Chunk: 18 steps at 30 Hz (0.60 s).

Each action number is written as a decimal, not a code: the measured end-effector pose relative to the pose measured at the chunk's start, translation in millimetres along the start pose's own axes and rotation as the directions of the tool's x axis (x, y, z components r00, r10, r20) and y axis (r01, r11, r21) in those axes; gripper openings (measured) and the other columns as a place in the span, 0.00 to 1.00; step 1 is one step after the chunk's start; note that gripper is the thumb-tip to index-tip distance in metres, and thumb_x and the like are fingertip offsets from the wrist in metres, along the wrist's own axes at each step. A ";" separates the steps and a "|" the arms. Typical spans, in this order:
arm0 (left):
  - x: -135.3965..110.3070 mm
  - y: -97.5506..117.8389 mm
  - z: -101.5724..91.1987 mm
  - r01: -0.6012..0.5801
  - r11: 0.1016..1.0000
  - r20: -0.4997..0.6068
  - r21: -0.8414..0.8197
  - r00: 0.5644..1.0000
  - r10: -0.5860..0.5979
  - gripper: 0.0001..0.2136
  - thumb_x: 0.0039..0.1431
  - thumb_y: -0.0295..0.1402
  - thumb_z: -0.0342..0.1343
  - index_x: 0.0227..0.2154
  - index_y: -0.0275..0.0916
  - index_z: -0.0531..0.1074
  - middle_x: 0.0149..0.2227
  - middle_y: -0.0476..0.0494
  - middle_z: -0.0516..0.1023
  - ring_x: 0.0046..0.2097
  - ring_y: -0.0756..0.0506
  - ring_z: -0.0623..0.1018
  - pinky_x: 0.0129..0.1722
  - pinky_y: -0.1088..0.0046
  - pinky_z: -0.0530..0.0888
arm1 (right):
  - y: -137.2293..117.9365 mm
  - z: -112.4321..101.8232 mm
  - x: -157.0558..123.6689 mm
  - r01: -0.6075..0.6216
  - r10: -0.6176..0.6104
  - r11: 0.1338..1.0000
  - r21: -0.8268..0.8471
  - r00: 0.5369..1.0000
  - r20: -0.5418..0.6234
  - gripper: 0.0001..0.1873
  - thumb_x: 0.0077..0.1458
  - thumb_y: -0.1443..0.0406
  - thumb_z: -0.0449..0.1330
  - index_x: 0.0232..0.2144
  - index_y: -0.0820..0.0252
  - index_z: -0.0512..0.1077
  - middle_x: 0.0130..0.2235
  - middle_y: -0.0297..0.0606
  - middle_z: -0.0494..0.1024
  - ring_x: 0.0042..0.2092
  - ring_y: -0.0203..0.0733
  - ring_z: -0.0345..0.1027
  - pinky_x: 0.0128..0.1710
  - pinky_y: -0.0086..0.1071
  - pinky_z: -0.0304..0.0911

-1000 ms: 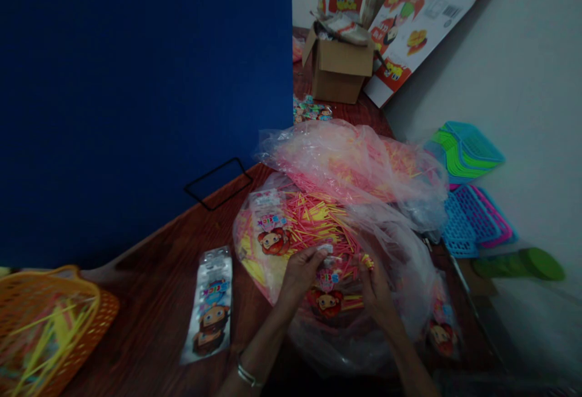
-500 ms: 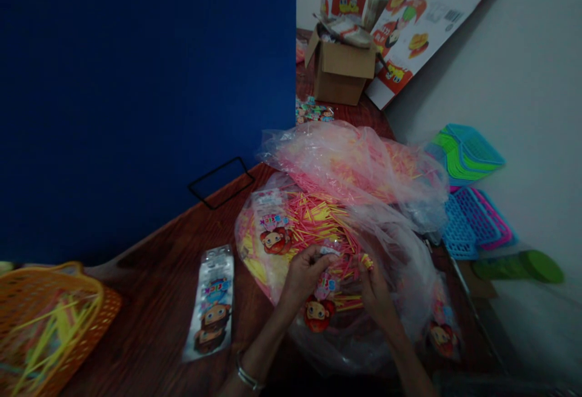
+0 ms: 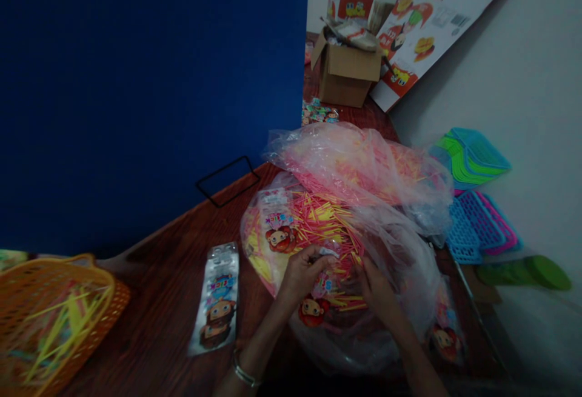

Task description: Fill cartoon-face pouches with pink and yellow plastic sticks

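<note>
My left hand (image 3: 304,271) is closed in a pinch on the top of a clear printed packet (image 3: 314,306) with a red-haired cartoon figure. My right hand (image 3: 373,282) is just to the right, its fingers closed around a few thin pink and yellow sticks (image 3: 356,260); the fingers partly hide them. Below both hands lies a large open plastic bag (image 3: 404,263) full of loose sticks (image 3: 324,210). Another printed packet (image 3: 279,236) rests on the bag's left side. Flat on the table to the left is a stack of silvery printed packets (image 3: 217,300).
An orange basket (image 3: 119,300) with sticks stands at the left. Behind the open bag is a second filled bag (image 3: 354,154). A blue panel (image 3: 150,100) closes off the left back. Coloured baskets (image 3: 477,154) are at the right; a cardboard box (image 3: 348,76) stands farther back.
My right hand has turned the sticks, so their bundled ends no longer stand up above the fingers. The left hand keeps its pinch on the packet. The whole view has shifted slightly.
</note>
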<state>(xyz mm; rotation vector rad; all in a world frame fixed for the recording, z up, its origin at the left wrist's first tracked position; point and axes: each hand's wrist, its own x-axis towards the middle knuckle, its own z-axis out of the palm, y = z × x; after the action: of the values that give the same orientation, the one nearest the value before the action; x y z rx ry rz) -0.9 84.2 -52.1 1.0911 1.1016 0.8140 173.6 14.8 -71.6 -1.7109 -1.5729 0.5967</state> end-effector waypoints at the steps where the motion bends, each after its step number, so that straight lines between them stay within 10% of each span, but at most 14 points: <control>1: -0.8 -0.3 -0.9 -0.011 1.000 0.022 0.017 1.000 0.010 0.06 0.43 0.35 0.62 0.21 0.38 0.75 0.19 0.52 0.71 0.23 0.51 0.67 0.25 0.78 0.63 | 0.6 -2.6 2.6 0.027 -0.028 0.999 -0.044 0.999 -0.023 0.15 0.58 0.61 0.46 0.43 0.56 0.69 0.36 0.42 0.77 0.40 0.47 0.71 0.39 0.41 0.68; 10: -2.9 11.3 3.7 -0.080 0.990 0.199 0.120 0.978 0.055 0.04 0.44 0.35 0.62 0.23 0.41 0.77 0.21 0.50 0.75 0.25 0.49 0.70 0.26 0.78 0.64 | -28.4 -47.8 37.5 -0.084 0.087 0.996 0.023 0.982 -0.170 0.15 0.58 0.56 0.47 0.33 0.59 0.69 0.31 0.41 0.76 0.31 0.42 0.69 0.33 0.35 0.65; 18: -0.8 11.3 6.7 -0.253 0.921 0.261 0.296 0.949 0.177 0.02 0.47 0.32 0.60 0.23 0.42 0.77 0.21 0.49 0.75 0.24 0.49 0.70 0.25 0.78 0.62 | -52.4 -37.9 55.0 -0.141 0.097 0.939 0.315 0.983 0.153 0.15 0.57 0.56 0.50 0.33 0.54 0.74 0.35 0.37 0.79 0.38 0.43 0.72 0.39 0.36 0.67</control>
<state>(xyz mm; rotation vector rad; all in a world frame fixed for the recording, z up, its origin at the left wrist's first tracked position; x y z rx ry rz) 5.3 84.9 -40.5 1.5685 0.9482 0.6673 176.3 60.6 -0.3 -1.5467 -1.3754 0.9950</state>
